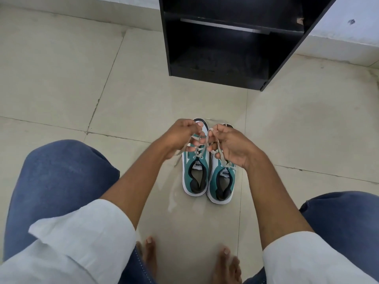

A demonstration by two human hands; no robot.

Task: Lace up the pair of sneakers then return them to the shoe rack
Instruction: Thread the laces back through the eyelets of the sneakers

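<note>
1. The lace (pixel 202 147) of the left-hand sneaker (pixel 195 173) is the thing being worked: its pale strands rise from the eyelets and run up into both hands, crossing between them.
2. The left hand (pixel 180 138) pinches one strand between thumb and fingers, with a loose tail of lace dropping below it past the shoe's outer side.
3. The right hand (pixel 229 146) is curled around the other strand, fingers closed on it, just beside the left hand; the fingertips of the two hands nearly meet over the shoe's front.
4. Directly beneath the grip, the left-hand sneaker stands on the tiled floor (pixel 61 78), teal and white, heel toward the person, its toe partly hidden behind the left hand.
5. Under the right hand sits the second sneaker (pixel 222 181), touching the first along its side; its own lace lies across the tongue, whether tied I cannot tell.
6. Beyond the grip, well apart from the shoes, stands the black shoe rack (pixel 225 48), its shelves open toward the person.
7. On the near side of the grip, both forearms come out of rolled white sleeves (pixel 86 232), with blue-jeaned knees (pixel 61 171) to either side and bare toes (pixel 149 249) on the floor below.
</note>
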